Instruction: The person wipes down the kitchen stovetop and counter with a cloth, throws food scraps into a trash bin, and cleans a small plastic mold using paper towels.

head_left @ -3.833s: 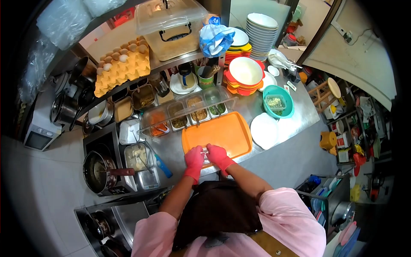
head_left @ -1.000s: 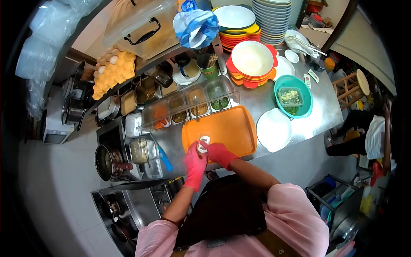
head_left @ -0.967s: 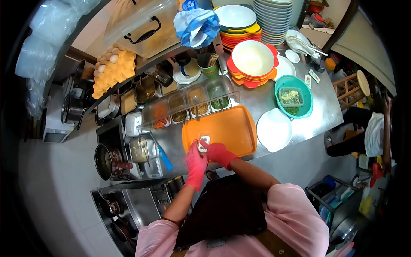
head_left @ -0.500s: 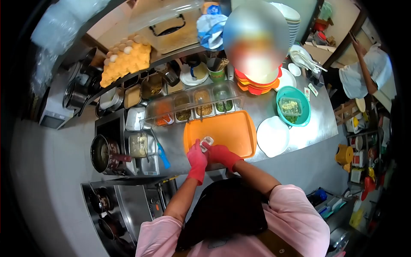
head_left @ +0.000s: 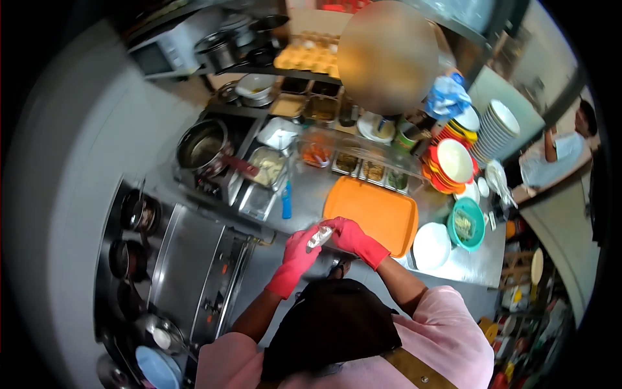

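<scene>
My left hand, in a pink rubber glove, is closed around one side of a small whitish, partly clear plastic container. From the other side my right hand, gloved the same way, grips it too with bent fingers. Both hands hold it just off the near left edge of an orange tray on the steel counter. Blur and the gloves hide the container's contents. A round white plate lies right of the tray.
Behind the tray stand food bins under a clear cover. A pot, a pan of pale food and a blue handle are leftward. A teal basin and stacked bowls stand right; another person is beyond.
My view has swung left, so the counter appears farther right and more of the stove side shows. The hands have drawn the container back from over the tray to its near edge.
</scene>
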The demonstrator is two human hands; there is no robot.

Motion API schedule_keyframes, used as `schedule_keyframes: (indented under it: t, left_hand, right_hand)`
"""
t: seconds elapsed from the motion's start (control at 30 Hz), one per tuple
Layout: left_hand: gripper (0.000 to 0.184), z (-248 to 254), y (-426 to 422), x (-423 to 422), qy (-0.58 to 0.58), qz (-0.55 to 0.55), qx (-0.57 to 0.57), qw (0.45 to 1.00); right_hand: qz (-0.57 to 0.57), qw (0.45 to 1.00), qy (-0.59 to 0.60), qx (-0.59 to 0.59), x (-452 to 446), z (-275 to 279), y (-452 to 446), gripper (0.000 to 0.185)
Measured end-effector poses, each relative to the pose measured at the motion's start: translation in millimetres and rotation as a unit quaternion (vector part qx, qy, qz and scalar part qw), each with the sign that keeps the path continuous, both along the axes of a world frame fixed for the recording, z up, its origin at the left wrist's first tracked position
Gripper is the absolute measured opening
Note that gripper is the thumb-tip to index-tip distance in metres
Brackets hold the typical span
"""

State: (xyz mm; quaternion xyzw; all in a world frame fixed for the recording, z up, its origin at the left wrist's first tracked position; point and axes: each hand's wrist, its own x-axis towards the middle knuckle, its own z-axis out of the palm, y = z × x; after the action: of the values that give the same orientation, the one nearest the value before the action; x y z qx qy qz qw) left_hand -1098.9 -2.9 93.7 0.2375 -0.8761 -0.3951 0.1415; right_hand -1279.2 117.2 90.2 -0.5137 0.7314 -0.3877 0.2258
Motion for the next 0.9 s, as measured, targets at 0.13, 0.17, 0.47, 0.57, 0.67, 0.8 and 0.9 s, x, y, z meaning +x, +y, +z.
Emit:
schedule_keyframes:
  t: [0.13, 0.17, 0.47, 0.57, 0.67, 0.8, 0.9]
  left_hand:
    - [0.059, 16.5, -10.1, 71.4, -0.061, 0.047, 0.024, 0.997]
    - [0.059, 26.1, -12.2, 88.8, -0.066, 0.062, 0.039, 0.995]
    - [0.065, 60.4, -15.4, 253.7, 0.013, 0.302, 0.029, 0.953]
    - [0.07, 68.7, -11.9, 297.7, 0.082, 0.373, 0.031, 0.923]
    - [0.069, 63.1, -10.3, 333.6, 0.114, 0.444, -0.039, 0.888]
    - [0.069, 74.8, -10.0, 377.8, 0.093, 0.519, 0.0, 0.85]
    - [0.065, 87.4, -17.4, 405.4, 0.128, 0.587, 0.057, 0.798]
  right_hand:
    - [0.098, 0.993, 0.03, 0.053, 50.6, 23.2, -32.1, 0.044]
    - [0.123, 0.991, 0.043, 0.022, 63.4, 20.3, -40.3, 0.048]
    - [0.292, 0.952, -0.029, -0.087, 212.8, 52.4, -126.2, 0.041]
    - [0.341, 0.937, -0.029, -0.072, 257.6, 67.0, -147.7, 0.034]
    - [0.39, 0.919, -0.028, -0.052, 296.8, 65.7, -172.6, 0.029]
    - [0.439, 0.892, -0.097, -0.04, 351.6, 76.3, -205.8, 0.027]
    - [0.477, 0.871, -0.12, -0.009, 389.5, 80.6, -235.9, 0.03]
